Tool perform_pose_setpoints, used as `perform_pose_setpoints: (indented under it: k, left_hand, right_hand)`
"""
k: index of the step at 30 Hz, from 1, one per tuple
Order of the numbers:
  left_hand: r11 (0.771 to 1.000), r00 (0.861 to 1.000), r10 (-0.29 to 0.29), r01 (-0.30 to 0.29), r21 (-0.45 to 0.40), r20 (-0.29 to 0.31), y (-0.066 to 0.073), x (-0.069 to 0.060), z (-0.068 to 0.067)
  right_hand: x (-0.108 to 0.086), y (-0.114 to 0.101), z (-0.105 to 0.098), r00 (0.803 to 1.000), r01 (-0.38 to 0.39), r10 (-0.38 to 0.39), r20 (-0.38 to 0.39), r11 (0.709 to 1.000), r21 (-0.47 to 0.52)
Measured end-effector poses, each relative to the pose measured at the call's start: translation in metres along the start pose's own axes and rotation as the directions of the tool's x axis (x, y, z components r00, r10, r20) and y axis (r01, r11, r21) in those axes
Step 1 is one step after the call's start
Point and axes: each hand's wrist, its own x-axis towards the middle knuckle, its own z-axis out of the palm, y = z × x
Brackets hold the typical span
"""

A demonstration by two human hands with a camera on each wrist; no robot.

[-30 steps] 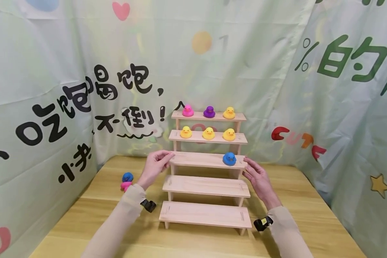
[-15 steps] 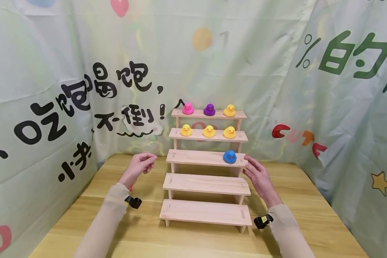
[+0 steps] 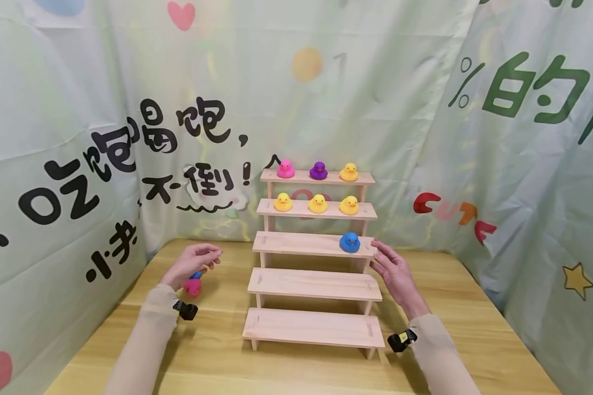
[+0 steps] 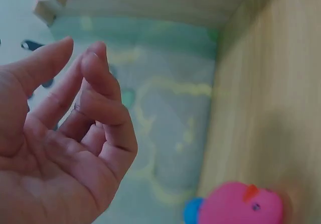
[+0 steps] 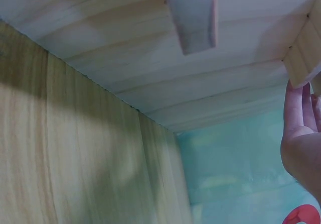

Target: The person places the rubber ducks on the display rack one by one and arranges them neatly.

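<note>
A stepped wooden display shelf (image 3: 296,243) stands on the table, with a blue rubber duck (image 3: 350,242) at the right of its middle step. My right hand (image 3: 394,277) is at that step's right end; in the right wrist view its extended fingers (image 5: 295,106) touch the board's edge. Left of the shelf, my left hand (image 3: 191,264) hovers over the table, fingers loosely bent and nothing held, as the left wrist view confirms. Beneath it lie a pink rubber duck (image 3: 193,287) and a blue rubber duck (image 3: 196,275), the blue one partly hidden by the hand.
On the top step sit a pink duck (image 3: 285,169), a purple duck (image 3: 318,170) and a yellow duck (image 3: 348,172). Three yellow ducks (image 3: 318,203) line the step below. Printed fabric (image 3: 296,109) hangs behind and beside the wooden table (image 3: 207,351).
My left hand has left the middle step's left end and moved leftward, over the loose pink and blue ducks. My right hand has stayed at the step's right end.
</note>
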Motion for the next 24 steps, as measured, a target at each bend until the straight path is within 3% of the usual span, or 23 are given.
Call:
perform_pose_setpoints:
  k: [6,10,16,24]
  left_hand:
    - [0.994,0.999,-0.017,0.022,0.111,-0.046,-0.016,-0.003,-0.009]
    - [0.993,0.994,-0.048,0.058,0.103,-0.101,-0.026,-0.006,-0.016]
    - [0.995,0.986,-0.052,0.065,0.075,-0.155,-0.032,-0.006,-0.026]
    - [0.988,0.983,-0.071,0.092,0.125,-0.168,-0.038,-0.009,-0.035]
  right_hand:
    - [0.0,0.0,0.001,1.0,-0.015,0.015,0.017,1.0,-0.009]
    - [0.0,0.0,0.002,1.0,-0.024,0.024,0.012,1.0,-0.017]
    - [0.001,-0.002,0.0,1.0,-0.024,0.024,-0.009,1.0,-0.02]
    - [0.001,-0.002,-0.001,1.0,-0.029,0.029,-0.008,0.999,-0.015]
